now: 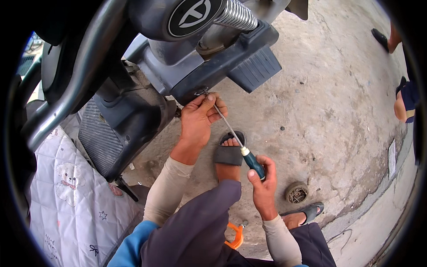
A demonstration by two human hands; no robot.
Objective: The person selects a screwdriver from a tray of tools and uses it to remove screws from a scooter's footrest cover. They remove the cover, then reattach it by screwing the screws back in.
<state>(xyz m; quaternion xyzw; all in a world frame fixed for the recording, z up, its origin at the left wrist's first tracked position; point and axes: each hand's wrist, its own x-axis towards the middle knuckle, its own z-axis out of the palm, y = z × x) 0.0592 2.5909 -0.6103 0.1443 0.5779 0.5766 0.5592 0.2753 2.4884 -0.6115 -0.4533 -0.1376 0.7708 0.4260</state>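
Note:
My right hand (pixel 263 183) is wrapped round the dark green handle of a long screwdriver (pixel 230 129), its thumb lying along the handle. The metal shaft slants up and left to the lower edge of a scooter's dark plastic front cover (pixel 198 73). There my left hand (pixel 201 116) is closed, thumb and fingers pinched about the tip end of the shaft. The fingers hide the very tip, and whether a screw sits there I cannot tell. A small opening shows in the cover just above the fingertips.
A round tin of small screws or nails (pixel 296 193) stands on the concrete floor (pixel 338 111) beside my sandalled foot. An orange-handled tool (pixel 235 236) lies between my legs. A quilted white cover (pixel 84 191) hangs at left, below the handlebar (pixel 84 66). Other people's legs (pixel 402 107) show far right.

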